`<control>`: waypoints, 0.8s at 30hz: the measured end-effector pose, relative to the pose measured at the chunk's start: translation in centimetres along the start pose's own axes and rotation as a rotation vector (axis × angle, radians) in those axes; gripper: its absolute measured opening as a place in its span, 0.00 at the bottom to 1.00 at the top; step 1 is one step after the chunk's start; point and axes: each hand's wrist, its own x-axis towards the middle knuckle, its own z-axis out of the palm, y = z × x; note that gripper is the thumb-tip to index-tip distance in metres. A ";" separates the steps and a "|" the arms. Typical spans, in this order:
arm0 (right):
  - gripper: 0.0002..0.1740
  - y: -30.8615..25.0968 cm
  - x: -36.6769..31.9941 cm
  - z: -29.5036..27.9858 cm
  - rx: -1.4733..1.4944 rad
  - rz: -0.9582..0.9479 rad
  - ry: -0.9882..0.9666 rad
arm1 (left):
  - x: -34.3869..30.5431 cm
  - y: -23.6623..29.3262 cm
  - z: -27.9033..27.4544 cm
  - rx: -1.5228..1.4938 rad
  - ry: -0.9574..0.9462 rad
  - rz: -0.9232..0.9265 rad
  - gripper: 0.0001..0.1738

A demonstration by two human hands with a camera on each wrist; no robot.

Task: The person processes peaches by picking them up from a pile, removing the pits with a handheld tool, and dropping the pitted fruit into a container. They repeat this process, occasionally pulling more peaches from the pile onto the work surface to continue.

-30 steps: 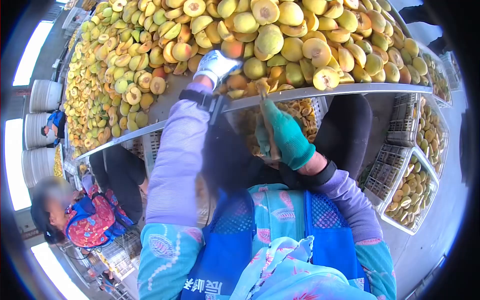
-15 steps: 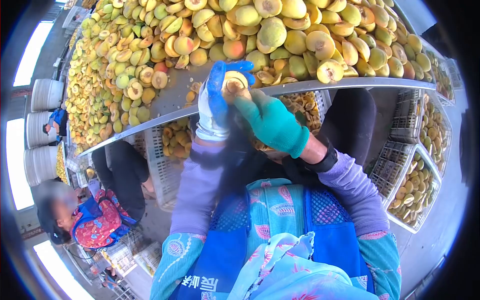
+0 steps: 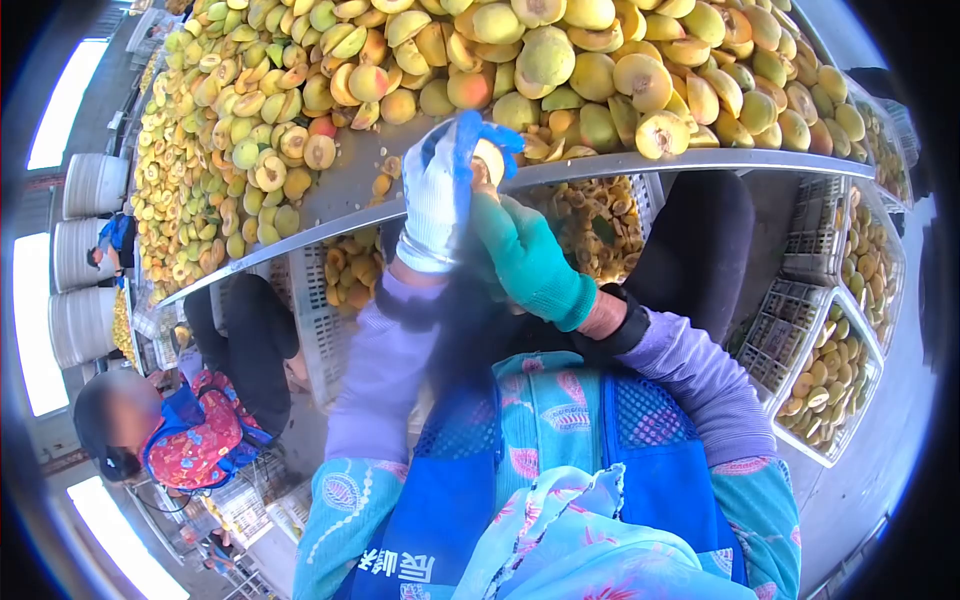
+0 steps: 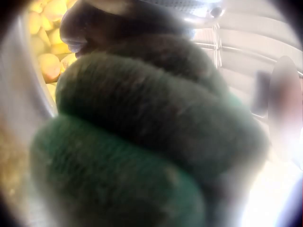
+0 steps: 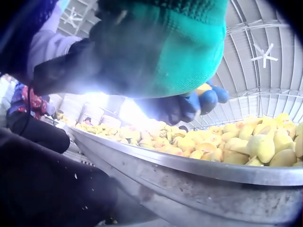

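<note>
In the head view, the left hand [image 3: 432, 200], in a white glove with blue fingers, holds a cut yellow fruit [image 3: 489, 160] above the metal table's edge. The green-gloved right hand [image 3: 540, 258] meets it from the right, fingers curled round a brown tool, only a bit of which shows by the fruit. Green fingers [image 4: 142, 118] fill much of the left wrist view, blurred and close. From the right wrist, the green glove [image 5: 189, 52] is near the camera, with blue fingers [image 5: 206, 101] curled at a yellow piece [image 5: 203, 88] beyond it.
Halved fruit [image 3: 545, 62] is heaped on the table, whose metal rim [image 3: 700, 162] runs just beyond the hands. Crates of fruit [image 3: 820, 385] stand at the right, and another crate [image 3: 318, 345] sits below the rim. A seated person [image 3: 200, 430] is at the left.
The left hand came back from the fruit heap to the right hand, holding a fruit. Since then both hands have shifted slightly, and the fruit is turned more on its side.
</note>
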 end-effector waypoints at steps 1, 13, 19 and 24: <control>0.22 1.0 0.1 0.1 0.011 -0.015 0.018 | 0.4 0.4 -0.2 0.061 -0.019 0.087 0.17; 0.24 -0.4 -0.1 -0.5 -0.111 -0.072 0.043 | 0.9 0.8 1.1 -0.021 0.060 0.120 0.16; 0.27 -0.7 -0.6 -0.1 0.052 0.057 -0.026 | 2.9 -0.8 -0.7 0.271 -0.188 0.546 0.17; 0.25 -0.7 -0.4 -0.6 0.888 0.390 -0.385 | 5.1 0.9 -1.7 0.083 -0.698 -0.204 0.19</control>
